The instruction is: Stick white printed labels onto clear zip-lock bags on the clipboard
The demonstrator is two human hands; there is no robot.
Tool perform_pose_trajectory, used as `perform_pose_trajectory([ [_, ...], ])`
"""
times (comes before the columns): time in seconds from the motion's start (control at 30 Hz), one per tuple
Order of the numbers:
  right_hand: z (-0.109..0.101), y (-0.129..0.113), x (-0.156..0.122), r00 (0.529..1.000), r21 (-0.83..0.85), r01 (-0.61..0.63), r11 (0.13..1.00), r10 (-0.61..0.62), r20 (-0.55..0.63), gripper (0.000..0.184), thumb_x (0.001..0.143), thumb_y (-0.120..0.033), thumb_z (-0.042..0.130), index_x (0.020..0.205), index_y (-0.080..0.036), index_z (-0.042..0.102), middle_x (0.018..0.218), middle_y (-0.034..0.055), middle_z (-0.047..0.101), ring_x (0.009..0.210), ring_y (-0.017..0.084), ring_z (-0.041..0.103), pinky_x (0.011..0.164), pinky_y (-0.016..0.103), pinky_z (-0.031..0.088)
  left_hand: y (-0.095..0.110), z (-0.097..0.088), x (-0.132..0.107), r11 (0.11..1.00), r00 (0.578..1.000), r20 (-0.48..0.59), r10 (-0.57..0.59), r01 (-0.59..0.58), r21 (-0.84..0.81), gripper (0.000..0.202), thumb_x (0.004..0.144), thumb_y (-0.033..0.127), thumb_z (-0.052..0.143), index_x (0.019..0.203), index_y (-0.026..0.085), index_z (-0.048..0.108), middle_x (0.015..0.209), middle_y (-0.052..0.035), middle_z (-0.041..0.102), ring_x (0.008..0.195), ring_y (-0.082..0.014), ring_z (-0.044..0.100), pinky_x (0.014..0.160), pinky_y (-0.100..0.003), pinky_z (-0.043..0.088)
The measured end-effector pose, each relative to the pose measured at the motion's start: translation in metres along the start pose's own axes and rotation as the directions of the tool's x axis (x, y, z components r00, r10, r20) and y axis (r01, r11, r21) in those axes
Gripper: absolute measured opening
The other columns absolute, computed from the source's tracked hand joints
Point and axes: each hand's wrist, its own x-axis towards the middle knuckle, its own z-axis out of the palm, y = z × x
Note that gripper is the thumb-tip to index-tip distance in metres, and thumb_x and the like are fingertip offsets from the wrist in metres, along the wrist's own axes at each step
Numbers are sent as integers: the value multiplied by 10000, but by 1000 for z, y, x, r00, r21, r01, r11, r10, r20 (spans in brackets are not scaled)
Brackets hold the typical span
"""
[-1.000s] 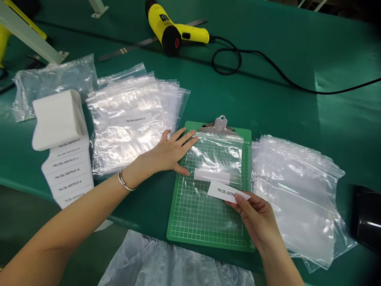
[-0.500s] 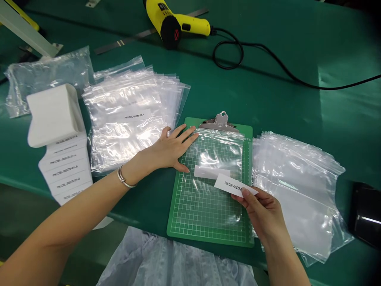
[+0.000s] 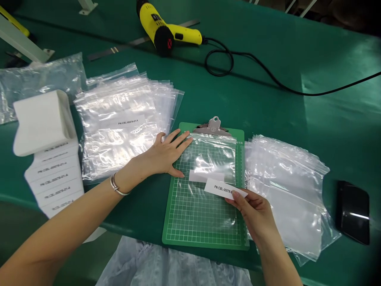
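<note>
A clear zip bag [image 3: 208, 214] lies flat on a green gridded clipboard [image 3: 168, 237], its zip end near the metal clip [image 3: 213, 127]. My left hand [image 3: 169, 154] is open, fingers spread over the bag's upper left edge and the board. Between thumb and fingers of my right hand [image 3: 253, 208] is a white printed label [image 3: 218, 187], reading "PN:CBL-00578" with its end covered by my thumb. The label is tilted over the bag's middle. Just above it, a blank white strip [image 3: 205, 176] shows on or through the bag; which one I cannot tell.
Left of the board are a pile of labelled zip bags [image 3: 116, 147] and a folded label strip [image 3: 41, 123]. More clear bags [image 3: 285, 194] lie to the right, beside a black phone-like object [image 3: 354, 212]. A yellow heat gun [image 3: 184, 34] with a black cord [image 3: 268, 79] rests behind.
The whole scene has shifted slightly left and down as the camera moved. Both hands keep nearly the same pose over the clipboard, the label still in my right hand.
</note>
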Motion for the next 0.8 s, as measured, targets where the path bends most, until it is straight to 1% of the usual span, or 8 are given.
perform_pose_trajectory([
  [0.1,0,-1,-1,1000,-26,19,999,-19,8,291,605,-414,788,785,-188,763,685,64,730,634,207,661,681,369,582,0,-1,-1,1000,1000,7,0,1,-15,1050,723,615,605,1446,125,23,1509,-118,-46,1359,-379,2,1023,-594,123],
  [0.2,1,-1,-1,1000,-19,29,999,-29,9,292,598,-420,790,779,-192,763,678,63,730,639,209,662,682,373,583,0,-1,-1,999,1000,13,-4,5,-34,1044,727,603,610,1446,130,20,1512,-117,-34,1357,-389,0,1027,-592,114],
  [0.33,2,-1,-1,999,-17,42,999,-42,-5,322,585,-439,792,773,-179,761,660,66,723,634,214,659,696,398,581,1,-2,-1,999,1000,24,1,-1,-32,1060,719,608,614,1446,138,1,1510,-123,-51,1355,-395,-17,1022,-599,108],
  [0.43,3,-1,-1,999,-9,33,999,-33,-5,322,578,-439,798,771,-183,761,667,58,725,638,207,658,706,385,577,1,-3,0,1000,999,42,-6,7,-17,1100,693,620,631,1446,138,-10,1507,-128,-59,1355,-393,-27,1021,-602,111],
  [0.53,3,-1,-1,1000,-1,18,1000,-18,-6,307,573,-432,804,764,-195,761,650,45,722,635,194,655,710,359,572,2,-4,-1,1000,998,62,-9,8,10,1109,694,632,623,1443,126,-20,1502,-117,-87,1361,-368,-35,1020,-599,127],
  [0.6,3,-2,-1,1000,0,11,1000,-11,-10,302,570,-427,807,762,-198,761,644,42,722,630,192,655,704,353,570,1,-4,-1,1000,998,63,-6,5,14,1117,690,638,622,1442,120,-23,1503,-113,-89,1359,-375,-31,1017,-598,136],
  [0.7,3,-4,-3,1000,4,8,1000,-8,-24,316,542,-425,819,748,-193,758,642,48,722,613,201,658,657,352,572,1,-2,-1,1000,999,38,-3,3,15,1128,678,639,630,1443,116,-12,1509,-123,-64,1352,-398,-17,1016,-588,133],
  [0.8,2,-8,-5,1000,5,8,1000,-8,-12,303,558,-416,813,749,-188,754,610,55,713,525,180,630,515,306,545,1,0,0,1000,1000,24,-3,3,26,1130,674,636,637,1444,111,-2,1510,-138,-47,1352,-394,-7,1014,-586,130],
])
